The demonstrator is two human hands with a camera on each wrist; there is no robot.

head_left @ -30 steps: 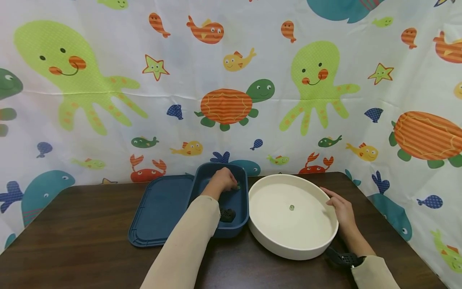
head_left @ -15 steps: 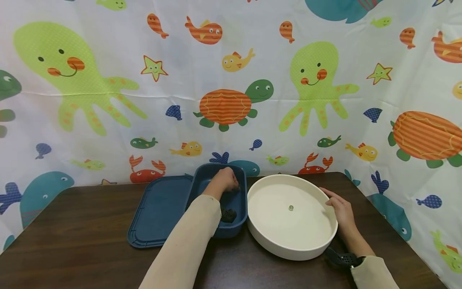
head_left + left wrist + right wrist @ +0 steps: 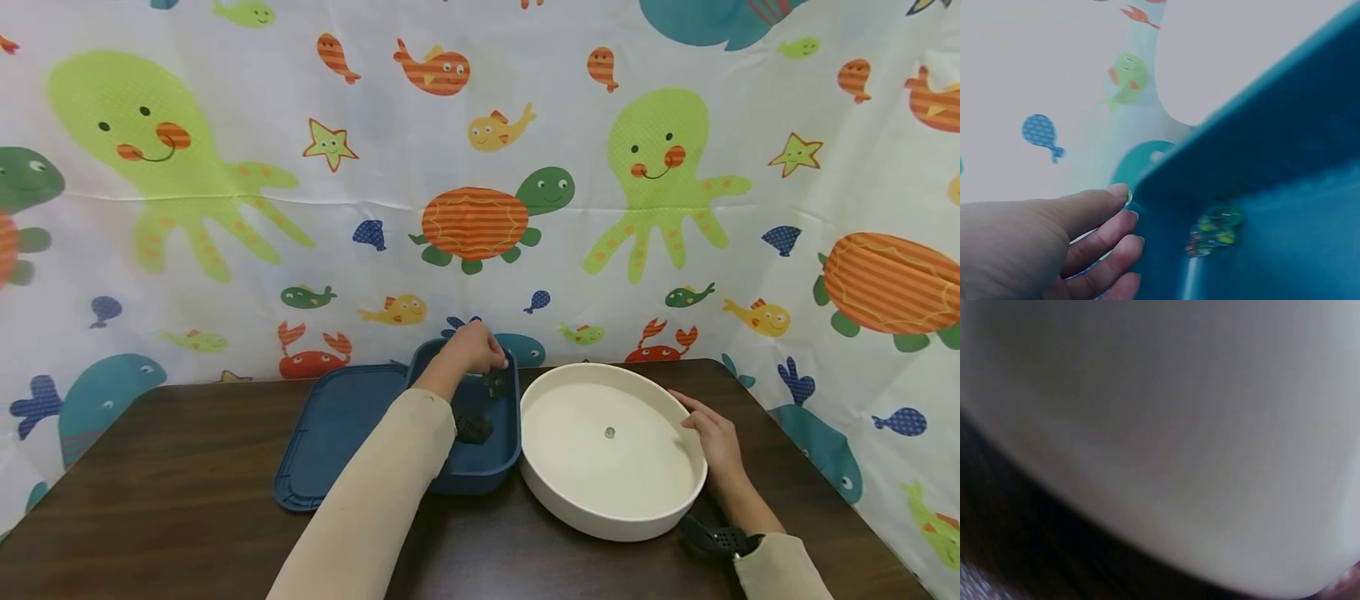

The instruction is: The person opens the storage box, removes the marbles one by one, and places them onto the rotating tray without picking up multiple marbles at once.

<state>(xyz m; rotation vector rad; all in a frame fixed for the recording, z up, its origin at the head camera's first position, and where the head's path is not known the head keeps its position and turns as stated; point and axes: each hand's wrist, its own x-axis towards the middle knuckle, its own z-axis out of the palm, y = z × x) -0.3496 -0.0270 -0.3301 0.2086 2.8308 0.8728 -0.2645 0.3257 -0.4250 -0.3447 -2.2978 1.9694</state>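
Your left hand (image 3: 477,347) has just come up from the floor of the blue bin (image 3: 480,477) and now hangs over its far end; half a second ago it was down inside, covering the glass beads (image 3: 1216,231), and with it raised that little cluster shows again in the bin; the left wrist view gives you the catch: the thumb and forefinger grasp a small, clear, yellowish-green piece (image 3: 1129,197) right at their tips, the other fingers lying loosely curled beneath; it looks like one bead off the cluster, though blur hides its exact shape; your right hand (image 3: 712,435) has not shifted, its thumb over the rim of the round white basin (image 3: 577,462) and its fingers along the outer wall, so the basin is grasped there, while the right wrist view is too blurred and close to add more; a single clear bead (image 3: 610,432) sits in the basin near its middle, just where it was; the blue lid (image 3: 333,442) lies flat on the bench (image 3: 165,479), to the left of the bin; so, as I judge it, this pick has succeeded, the piece being off the cluster but not yet in the basin, with several beads left in the bin.
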